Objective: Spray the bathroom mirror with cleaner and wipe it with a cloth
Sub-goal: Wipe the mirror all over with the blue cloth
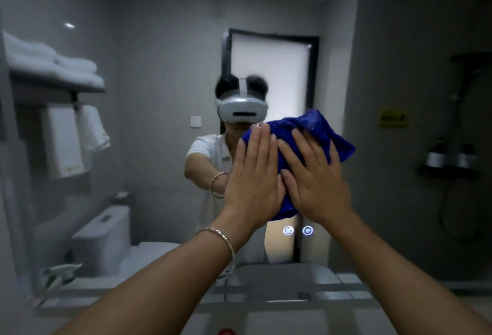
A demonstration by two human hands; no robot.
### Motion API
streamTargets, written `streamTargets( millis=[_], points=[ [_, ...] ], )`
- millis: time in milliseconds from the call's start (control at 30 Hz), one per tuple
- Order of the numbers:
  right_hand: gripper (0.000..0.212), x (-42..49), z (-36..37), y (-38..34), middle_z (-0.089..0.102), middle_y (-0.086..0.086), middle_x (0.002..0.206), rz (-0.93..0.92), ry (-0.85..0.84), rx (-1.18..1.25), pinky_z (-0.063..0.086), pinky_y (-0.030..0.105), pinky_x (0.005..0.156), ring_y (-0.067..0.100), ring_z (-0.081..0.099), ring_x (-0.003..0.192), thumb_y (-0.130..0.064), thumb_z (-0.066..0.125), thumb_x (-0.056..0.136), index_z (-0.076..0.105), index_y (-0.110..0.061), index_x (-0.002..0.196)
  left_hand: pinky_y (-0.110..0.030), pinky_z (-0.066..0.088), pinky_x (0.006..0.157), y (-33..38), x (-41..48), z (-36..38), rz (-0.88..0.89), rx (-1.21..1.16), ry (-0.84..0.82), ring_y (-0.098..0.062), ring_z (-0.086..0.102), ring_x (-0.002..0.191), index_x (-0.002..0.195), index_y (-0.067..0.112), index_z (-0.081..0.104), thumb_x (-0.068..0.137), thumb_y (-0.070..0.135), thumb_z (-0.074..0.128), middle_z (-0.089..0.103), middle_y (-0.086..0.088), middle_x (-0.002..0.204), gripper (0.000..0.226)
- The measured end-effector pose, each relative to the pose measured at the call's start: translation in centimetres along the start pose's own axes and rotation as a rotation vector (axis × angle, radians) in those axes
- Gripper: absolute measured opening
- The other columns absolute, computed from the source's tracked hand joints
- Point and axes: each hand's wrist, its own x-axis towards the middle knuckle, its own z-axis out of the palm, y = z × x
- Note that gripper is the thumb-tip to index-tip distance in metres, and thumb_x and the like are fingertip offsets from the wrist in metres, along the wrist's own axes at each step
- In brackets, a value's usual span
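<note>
On the mirror (159, 41), left hand (253, 175) and right hand (316, 183) both flat, fingers straight, pressing blue cloth (308, 124) to glass. Reflected shelf (61, 87) holds folded white towels (53, 65).

Both hands flat on the cloth (306, 127), side by side: left hand (253, 175) just left of the right hand (316, 183), cloth sandwiched between them and the mirror (159, 68), roughly mid-mirror. Spray bottle (60, 274) sits low left on the desk (80, 305), by the mirror's bottom edge. Reflection: towel shelf (53, 68) upper left, toilet (103, 238) below it.
</note>
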Motion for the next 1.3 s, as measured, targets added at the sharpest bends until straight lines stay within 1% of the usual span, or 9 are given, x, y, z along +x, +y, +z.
streamTargets(
  millis=[100,267,367,533,667,933,1000,1200,1300],
  points=[
    [0.054,-1.5,-1.0,4.3,0.017,0.006,0.154,0.050,-0.019,-0.029,0.009,0.048,0.113,0.023,0.021,0.141,-0.041,0.021,0.099,0.016,-0.022,0.149,-0.049,0.013,0.116,4.1,2.2,0.5,0.055,0.014,-0.024,-0.034,-0.001,0.142,0.143,-0.003,0.006,0.092,0.034,0.016,0.000,-0.023,0.150,0.064],
    [0.056,-2.8,-2.4,10.0,0.017,0.007,0.154,0.144,0.000,-0.046,0.017,0.052,0.111,0.023,0.020,0.141,-0.038,0.026,0.096,0.016,-0.021,0.149,-0.049,0.016,0.116,9.7,6.0,0.9,0.117,0.055,-0.025,-0.035,0.006,0.143,0.143,-0.003,0.008,0.093,0.035,0.014,0.008,-0.024,0.153,0.064],
    [0.056,-2.8,-2.9,13.0,0.018,0.006,0.153,0.181,0.025,-0.044,0.020,0.054,0.109,0.023,0.020,0.140,-0.038,0.027,0.096,0.018,-0.021,0.148,-0.048,0.014,0.116,11.8,8.2,1.0,0.161,0.062,-0.018,-0.035,0.004,0.143,0.143,-0.003,0.005,0.093,0.036,0.013,-0.001,-0.023,0.151,0.064],
    [0.056,-0.6,-3.2,14.8,0.018,0.008,0.154,0.279,0.084,0.012,0.016,0.056,0.108,0.023,0.017,0.141,-0.037,0.025,0.095,0.020,-0.019,0.148,-0.046,0.015,0.117,11.4,12.9,-0.3,0.305,0.148,0.004,-0.034,0.010,0.143,0.146,-0.002,0.012,0.091,0.036,0.006,0.012,-0.021,0.154,0.067],
    [0.057,4.3,-4.4,14.7,0.020,0.011,0.156,0.321,0.107,0.030,0.018,0.062,0.107,0.025,0.015,0.142,-0.039,0.024,0.095,0.022,-0.019,0.148,-0.044,0.008,0.118,8.5,16.9,-2.2,0.339,0.243,0.039,-0.031,0.002,0.144,0.148,0.003,0.004,0.092,0.039,0.001,0.002,-0.017,0.156,0.067],
    [0.057,16.9,-7.0,6.4,0.007,0.003,0.160,0.282,0.129,0.031,0.003,0.053,0.114,0.020,0.003,0.146,-0.041,0.022,0.097,0.012,-0.029,0.151,-0.047,0.017,0.113,-3.8,20.3,-6.6,0.185,0.306,0.181,-0.029,0.016,0.143,0.147,0.005,0.019,0.088,0.036,0.008,0.017,-0.015,0.155,0.068],
    [0.055,19.6,-6.8,2.8,0.004,0.001,0.160,0.239,0.132,0.039,0.001,0.052,0.114,0.019,0.001,0.146,-0.040,0.025,0.100,0.010,-0.029,0.152,-0.048,0.016,0.114,-8.2,19.8,-7.7,0.150,0.334,0.157,-0.029,0.015,0.143,0.148,0.006,0.016,0.089,0.037,0.008,0.015,-0.015,0.155,0.067],
    [0.056,24.6,-4.9,-9.1,0.004,0.002,0.160,0.073,0.122,0.048,-0.001,0.054,0.115,0.020,0.001,0.146,-0.042,0.023,0.100,0.008,-0.029,0.152,-0.051,0.013,0.114,-20.5,14.5,-9.5,-0.025,0.331,0.091,-0.028,0.008,0.144,0.148,0.006,0.007,0.088,0.040,0.005,0.007,-0.014,0.156,0.069],
    [0.056,24.4,-3.1,-14.2,0.012,0.004,0.159,-0.019,0.116,0.037,0.002,0.055,0.114,0.022,0.010,0.145,-0.043,0.025,0.098,0.016,-0.027,0.151,-0.055,0.022,0.111,-24.3,9.7,-9.0,-0.101,0.266,0.108,-0.033,0.017,0.142,0.146,0.001,0.014,0.089,0.036,0.015,0.014,-0.019,0.154,0.066]
  ],
)
